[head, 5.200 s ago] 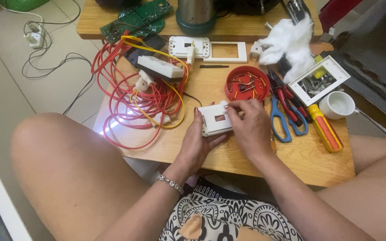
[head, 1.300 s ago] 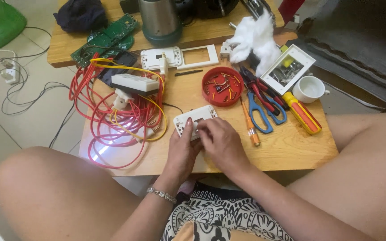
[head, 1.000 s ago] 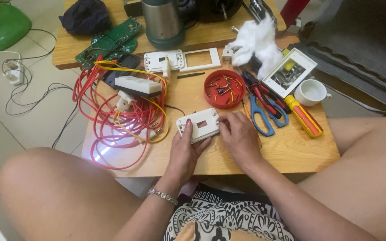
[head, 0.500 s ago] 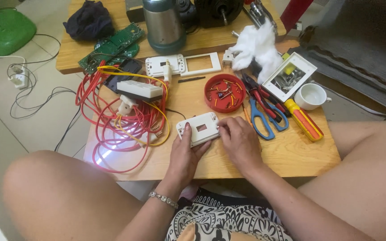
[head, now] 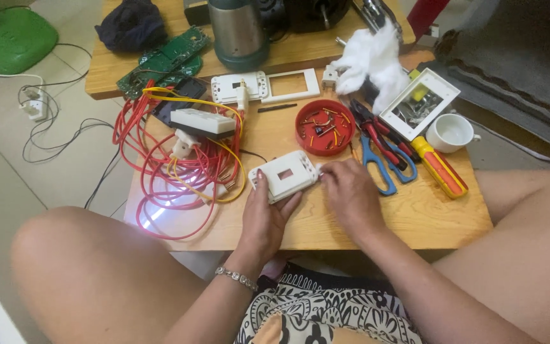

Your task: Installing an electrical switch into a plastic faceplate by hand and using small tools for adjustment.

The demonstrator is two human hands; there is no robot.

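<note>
A white switch plate (head: 286,174) with a small rectangular cut-out lies on the low wooden table (head: 415,213) right in front of me. My left hand (head: 263,216) grips its near left side, thumb up along the edge. My right hand (head: 350,194) rests at its right end, fingertips touching the plate's corner. A silver bracelet (head: 237,277) is on my left wrist.
A tangle of red and yellow wire (head: 176,169) with a white box (head: 202,120) lies left. A red dish of small parts (head: 324,125), blue scissors (head: 377,162), red pliers (head: 383,137), an orange screwdriver (head: 440,168), a white cup (head: 450,132), another faceplate (head: 265,86) and a kettle (head: 240,32) stand behind.
The plate has been turned and shifted slightly right in my hands. My right hand moved from on top of it to its right end. The view drifted.
</note>
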